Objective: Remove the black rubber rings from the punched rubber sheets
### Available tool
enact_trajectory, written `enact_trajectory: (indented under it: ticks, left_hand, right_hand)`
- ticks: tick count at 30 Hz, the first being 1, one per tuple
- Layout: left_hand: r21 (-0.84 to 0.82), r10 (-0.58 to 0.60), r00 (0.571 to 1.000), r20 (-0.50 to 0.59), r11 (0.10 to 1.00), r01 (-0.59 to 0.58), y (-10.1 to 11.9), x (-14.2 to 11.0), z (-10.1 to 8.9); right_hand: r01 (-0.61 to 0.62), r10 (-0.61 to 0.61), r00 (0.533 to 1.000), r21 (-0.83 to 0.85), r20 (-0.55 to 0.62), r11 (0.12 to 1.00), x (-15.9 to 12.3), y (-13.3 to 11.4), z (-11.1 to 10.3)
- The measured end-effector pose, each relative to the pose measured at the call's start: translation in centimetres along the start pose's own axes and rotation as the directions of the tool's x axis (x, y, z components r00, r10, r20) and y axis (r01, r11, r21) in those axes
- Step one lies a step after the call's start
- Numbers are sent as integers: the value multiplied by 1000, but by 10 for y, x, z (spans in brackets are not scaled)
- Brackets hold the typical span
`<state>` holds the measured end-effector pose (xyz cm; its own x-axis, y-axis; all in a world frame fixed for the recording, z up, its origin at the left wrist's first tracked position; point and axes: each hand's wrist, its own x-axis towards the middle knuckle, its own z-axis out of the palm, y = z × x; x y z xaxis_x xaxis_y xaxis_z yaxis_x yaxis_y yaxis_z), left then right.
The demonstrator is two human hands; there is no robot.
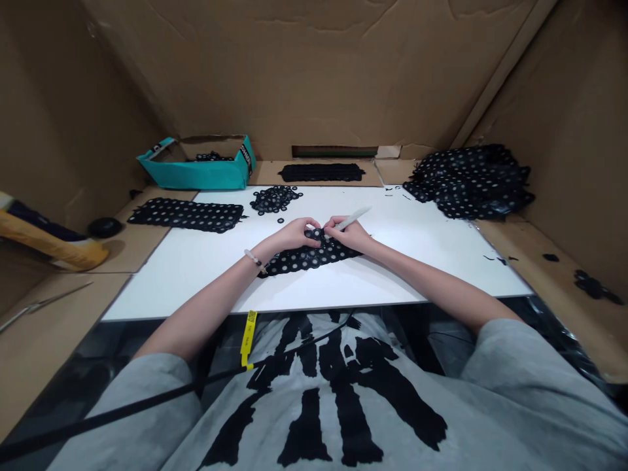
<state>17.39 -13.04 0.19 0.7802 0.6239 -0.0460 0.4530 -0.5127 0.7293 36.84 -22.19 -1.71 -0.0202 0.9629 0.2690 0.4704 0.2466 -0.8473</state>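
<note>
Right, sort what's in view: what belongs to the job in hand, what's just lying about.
Job, by the look of it:
dotted sheet at the left hand
white tool in the right hand
loose rings
dotted pile

Apparently lying about:
yellow cylinder
black round thing
thin metal tool

Blk sheet (297, 260) w/ pale round dots, slightly askew on wht board (164, 281), wht pen-like tool (354, 218), tilted, nr sheet's far edge
</note>
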Motion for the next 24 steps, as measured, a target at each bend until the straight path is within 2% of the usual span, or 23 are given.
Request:
enact_trajectory:
  ticks: [4,7,10,13,16,20,24]
  left_hand:
    - [-102,-15,1000,8,995,16,4,-3,1]
    - [-177,-82,996,42,980,88,5,-3,-2]
    - [-200,-105,990,94,972,122,4,-2,-8]
    - [-191,-83,989,120,976,105,3,-3,-12]
    - [-109,-58,995,76,992,66,2,-4,-13]
    - [123,-26,999,-31,992,30,2,-5,-14]
    - [220,-15,999,-43,975,24,3,-6,-12]
  right_hand:
    - [15,-15,1000,-15,4,1000,-2,-3,1]
    - [60,-62,998,-115,-14,992,-4,-5,4]
    - [108,-118,993,-218,-30,970,-4,-7,8]
    - [101,-114,993,-247,-39,964,-3,-7,9]
    - [63,-74,996,-222,-39,973,-2,-6,3]
    - [-12,2,997,-134,-77,991,1,-4,-9]
    - [55,-72,986,-111,-149,992,2,-9,-15]
